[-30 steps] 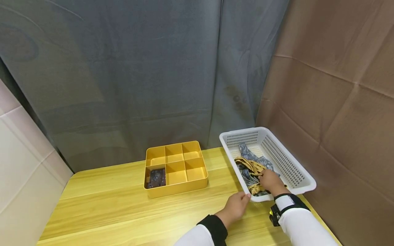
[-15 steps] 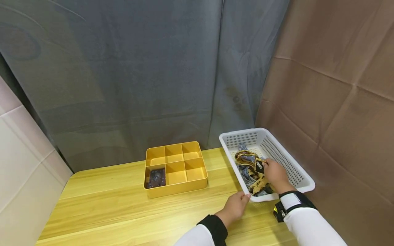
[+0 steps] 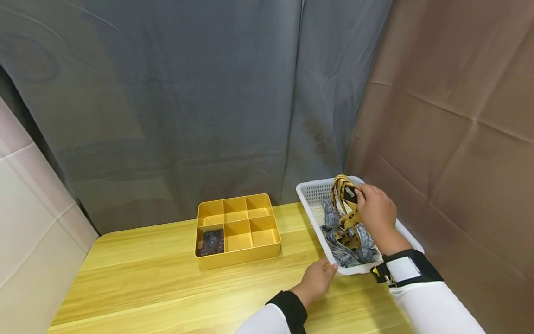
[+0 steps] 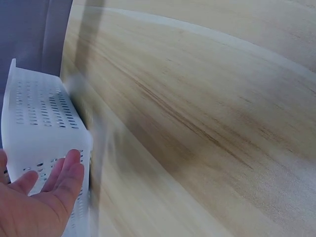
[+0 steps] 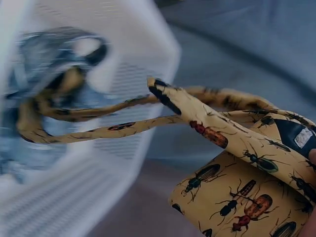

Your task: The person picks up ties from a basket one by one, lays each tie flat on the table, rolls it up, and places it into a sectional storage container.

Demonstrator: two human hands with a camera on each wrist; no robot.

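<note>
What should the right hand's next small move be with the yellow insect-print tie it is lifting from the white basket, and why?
Probably keep lifting. The right hand has a grip on the yellow tie above the white basket, but the tie's lower length trails into the heap on the blue-grey tie. Raising it until the tail hangs clear should avoid dragging that one out. The left hand touches the basket's near corner.

The head view looks forward and down from above the wooden table, taking in both hands from some way off. The left wrist view sits low and close, facing along the tabletop at the white basket. The right wrist view, very near, shares that basket.
</note>
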